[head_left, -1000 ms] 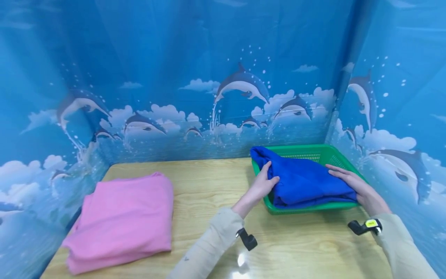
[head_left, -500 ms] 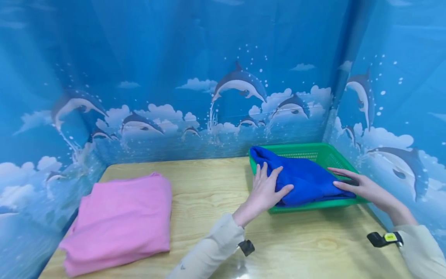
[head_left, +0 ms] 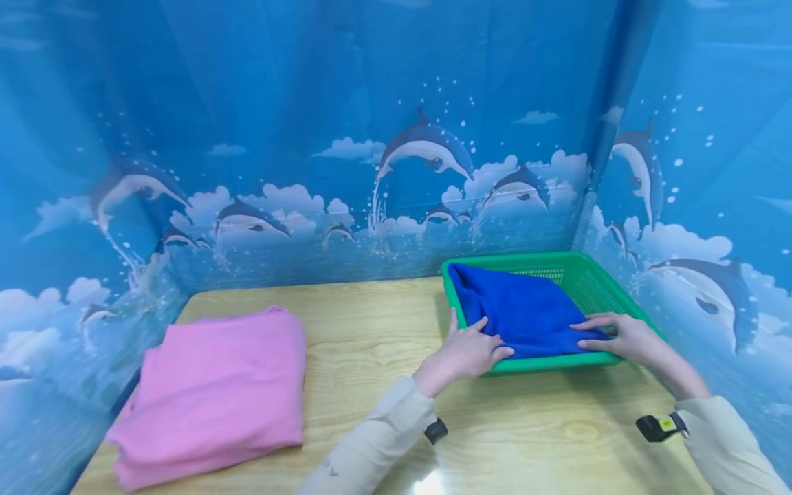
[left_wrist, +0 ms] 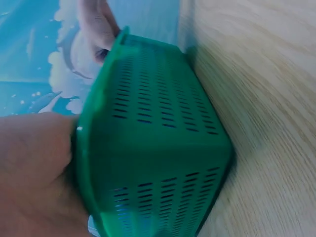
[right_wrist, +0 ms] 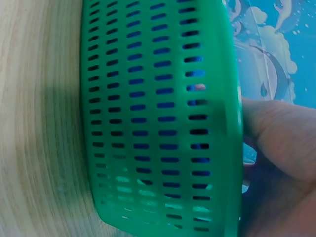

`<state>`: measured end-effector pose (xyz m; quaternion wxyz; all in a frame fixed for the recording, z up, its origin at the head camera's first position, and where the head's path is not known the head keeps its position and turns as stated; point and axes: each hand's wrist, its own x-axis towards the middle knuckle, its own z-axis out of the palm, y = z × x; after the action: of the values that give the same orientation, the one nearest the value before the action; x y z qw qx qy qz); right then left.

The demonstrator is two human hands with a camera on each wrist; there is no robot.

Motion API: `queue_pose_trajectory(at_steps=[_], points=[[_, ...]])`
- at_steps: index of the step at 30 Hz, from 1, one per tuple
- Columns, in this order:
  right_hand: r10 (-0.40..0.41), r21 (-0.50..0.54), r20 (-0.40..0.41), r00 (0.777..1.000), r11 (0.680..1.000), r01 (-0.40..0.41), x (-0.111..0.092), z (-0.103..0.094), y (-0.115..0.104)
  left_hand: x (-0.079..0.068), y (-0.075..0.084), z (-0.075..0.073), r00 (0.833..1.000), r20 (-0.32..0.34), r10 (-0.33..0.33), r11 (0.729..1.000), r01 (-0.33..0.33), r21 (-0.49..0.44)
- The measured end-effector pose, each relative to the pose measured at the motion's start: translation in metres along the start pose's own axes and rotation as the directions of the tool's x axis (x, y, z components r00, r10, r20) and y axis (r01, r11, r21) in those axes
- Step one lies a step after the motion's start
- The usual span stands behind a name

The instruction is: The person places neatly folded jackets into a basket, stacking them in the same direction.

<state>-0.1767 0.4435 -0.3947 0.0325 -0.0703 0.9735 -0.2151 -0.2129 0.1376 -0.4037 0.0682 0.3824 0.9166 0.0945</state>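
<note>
Loosely spread, the left grip [head_left: 467, 352] and right grip [head_left: 631, 339] touch blue cloth [head_left: 526, 309] inside the green basket [head_left: 557, 362]

Between the pink cloth [head_left: 223, 392] and the basket [head_left: 557, 363], a wide strip of surface [head_left: 365, 344] is giving room for a hand to pass. Nearer to the person, the left sleeve [head_left: 377, 440] is crossing this way. The back curtain [head_left: 278, 137] and the right curtain [head_left: 711, 172] are standing close to the basket and limiting those sides. Inside, the blue cloth [head_left: 526, 309] is occupying the left and front, while the far right part is offering an opening. The left grip [head_left: 467, 349] and right grip [head_left: 631, 337] are blocking the near corners.
</note>
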Motion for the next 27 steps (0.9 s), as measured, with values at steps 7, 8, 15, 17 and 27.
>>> queue_pose_trajectory(at_steps=[7,8,15,17,27], points=[[0.059,-0.058,0.015,0.998,0.997,-0.058,0.000,0.003,0.000,0.004,0.002,0.007,1.000,0.002,-0.024,0.999,0.024,0.024],[0.058,-0.068,0.003,0.998,0.996,-0.057,0.000,0.004,0.001,0.003,0.002,0.006,1.000,0.000,-0.025,0.999,0.025,0.031],[0.047,-0.097,-0.081,0.996,0.994,-0.055,-0.004,0.015,-0.003,-0.012,0.001,0.006,1.000,-0.010,-0.030,0.999,0.030,0.029],[0.050,-0.094,-0.093,0.994,0.994,-0.059,-0.005,0.017,-0.006,-0.015,-0.001,0.007,0.999,-0.023,-0.031,0.999,0.031,0.024],[-0.135,-0.071,-0.338,0.931,0.991,0.117,0.000,0.026,-0.047,-0.026,-0.030,-0.005,0.938,-0.319,0.138,0.978,-0.180,-0.106]])
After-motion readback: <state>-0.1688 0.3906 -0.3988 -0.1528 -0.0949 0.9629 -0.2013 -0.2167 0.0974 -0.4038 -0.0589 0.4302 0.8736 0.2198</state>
